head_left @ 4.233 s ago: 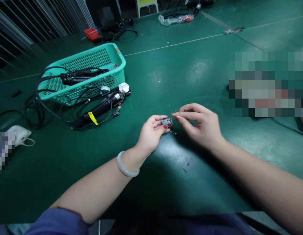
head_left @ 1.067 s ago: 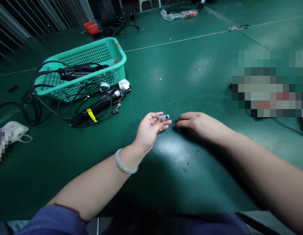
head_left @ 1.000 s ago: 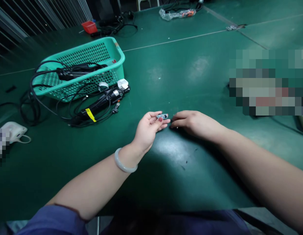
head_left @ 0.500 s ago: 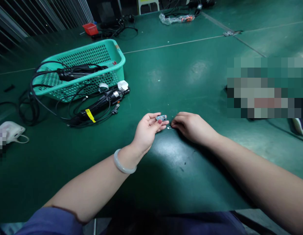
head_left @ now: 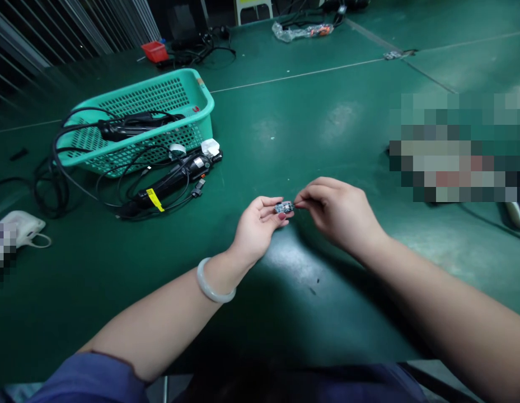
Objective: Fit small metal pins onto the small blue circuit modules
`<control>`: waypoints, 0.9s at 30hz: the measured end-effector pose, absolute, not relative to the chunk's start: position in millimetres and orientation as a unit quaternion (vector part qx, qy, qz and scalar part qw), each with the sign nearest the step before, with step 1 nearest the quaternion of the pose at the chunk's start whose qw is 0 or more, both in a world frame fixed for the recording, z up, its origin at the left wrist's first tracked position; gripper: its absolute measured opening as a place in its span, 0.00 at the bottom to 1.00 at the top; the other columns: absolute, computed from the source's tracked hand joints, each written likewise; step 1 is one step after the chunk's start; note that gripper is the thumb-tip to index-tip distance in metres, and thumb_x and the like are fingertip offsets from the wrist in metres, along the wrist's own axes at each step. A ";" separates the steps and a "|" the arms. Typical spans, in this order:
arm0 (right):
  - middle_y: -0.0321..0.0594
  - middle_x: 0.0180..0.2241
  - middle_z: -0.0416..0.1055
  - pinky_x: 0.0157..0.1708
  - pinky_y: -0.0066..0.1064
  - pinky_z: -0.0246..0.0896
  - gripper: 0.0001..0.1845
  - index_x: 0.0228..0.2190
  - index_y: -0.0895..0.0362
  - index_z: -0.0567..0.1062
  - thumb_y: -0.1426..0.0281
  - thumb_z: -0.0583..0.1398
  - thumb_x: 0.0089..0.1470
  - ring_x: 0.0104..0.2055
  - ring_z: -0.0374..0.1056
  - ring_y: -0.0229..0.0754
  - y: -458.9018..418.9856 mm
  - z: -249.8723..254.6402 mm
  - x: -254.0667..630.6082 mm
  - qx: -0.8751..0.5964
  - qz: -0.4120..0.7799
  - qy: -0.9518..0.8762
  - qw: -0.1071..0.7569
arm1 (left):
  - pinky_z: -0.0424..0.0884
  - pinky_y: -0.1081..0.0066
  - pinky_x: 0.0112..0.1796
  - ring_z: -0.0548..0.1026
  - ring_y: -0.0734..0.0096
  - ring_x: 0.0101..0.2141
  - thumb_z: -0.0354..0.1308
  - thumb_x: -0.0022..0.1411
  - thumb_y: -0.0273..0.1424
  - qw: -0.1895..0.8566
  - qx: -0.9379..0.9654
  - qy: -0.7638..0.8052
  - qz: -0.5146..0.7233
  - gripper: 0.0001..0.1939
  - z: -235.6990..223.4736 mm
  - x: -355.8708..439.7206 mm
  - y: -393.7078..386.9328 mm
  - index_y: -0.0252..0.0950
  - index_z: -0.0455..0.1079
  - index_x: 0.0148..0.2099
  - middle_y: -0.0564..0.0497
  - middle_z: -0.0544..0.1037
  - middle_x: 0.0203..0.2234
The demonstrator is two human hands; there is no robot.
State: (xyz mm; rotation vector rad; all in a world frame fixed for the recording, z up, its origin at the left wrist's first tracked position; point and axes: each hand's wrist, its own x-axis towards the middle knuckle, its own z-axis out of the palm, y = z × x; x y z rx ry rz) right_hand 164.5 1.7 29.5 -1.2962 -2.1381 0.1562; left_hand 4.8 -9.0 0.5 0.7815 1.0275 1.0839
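My left hand is closed on a small circuit board, held between thumb and fingers above the green table. A pale bangle circles the left wrist. My right hand is closed in a pinch at the board's right end, its fingertips touching or nearly touching it. Whatever sits between those fingertips is too small and too covered to make out. Left of the hands lies a black handheld tool with a yellow tag and a coiled cable.
A green perforated basket holds another black tool with cables. A white object with a loop lies at the left edge. Farther back are a red tray and a clear plastic bag. The right side is pixelated.
My right hand has risen from the table and moved up against the board. The small pale piece by its fingertips no longer shows on the table. My left hand shifted slightly right.
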 end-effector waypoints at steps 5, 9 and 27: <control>0.41 0.30 0.75 0.31 0.29 0.64 0.10 0.27 0.58 0.76 0.76 0.56 0.53 0.31 0.70 0.40 0.9 23.8 155.0 -0.490 0.065 -0.816 0.299 | 0.71 0.71 0.38 0.78 0.75 0.33 0.59 0.54 0.19 0.664 0.356 0.453 0.477 0.10 -1.4 6.0 -9.3 0.33 0.67 0.39 0.50 0.79 0.31; 0.42 0.31 0.75 0.32 0.31 0.64 0.11 0.28 0.57 0.78 0.75 0.55 0.54 0.32 0.70 0.41 0.2 25.5 155.1 -0.495 0.071 -0.818 0.284 | 0.71 0.71 0.38 0.78 0.74 0.34 0.59 0.54 0.20 0.659 0.361 0.453 0.479 0.10 -3.4 5.7 -9.7 0.33 0.67 0.40 0.49 0.79 0.32; 0.42 0.34 0.77 0.42 0.35 0.66 0.10 0.30 0.57 0.78 0.70 0.56 0.56 0.37 0.72 0.42 17.4 -6.9 175.6 -0.509 0.178 -0.763 0.356 | 0.70 0.70 0.49 0.78 0.74 0.39 0.52 0.60 0.21 0.661 0.206 0.430 0.580 0.09 10.3 -17.2 -5.7 0.32 0.69 0.43 0.49 0.77 0.33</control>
